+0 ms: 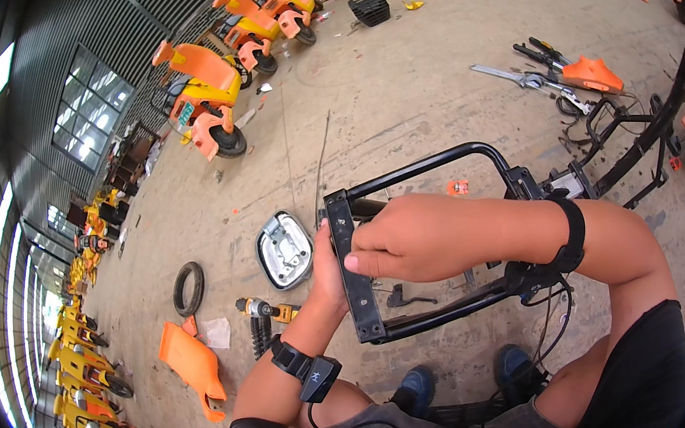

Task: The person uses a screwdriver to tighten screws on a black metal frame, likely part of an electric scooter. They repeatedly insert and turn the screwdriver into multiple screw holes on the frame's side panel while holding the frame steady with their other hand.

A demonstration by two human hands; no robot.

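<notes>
A black tubular metal frame (426, 167), seemingly part of a scooter, extends in front of me above my feet. Its left end is a flat black crossbar with holes (366, 312). My left hand (329, 274) grips the outer side of this crossbar, its fingers partly hidden behind the metal. Reaching over the frame from the right, my right hand (393, 242) is closed at the crossbar's inner edge, the thumb lying against it. Whatever its curled fingers may pinch is hidden. Both wrists wear black straps with cables.
On the floor lie a silver-rimmed tray (285, 251), a small tire (188, 289), a yellow power drill (273, 310), an orange panel (189, 361) and a brake lever (408, 296). Handlebar parts (569, 71) lie at far right. Yellow-orange scooters (207, 85) stand along the left and back.
</notes>
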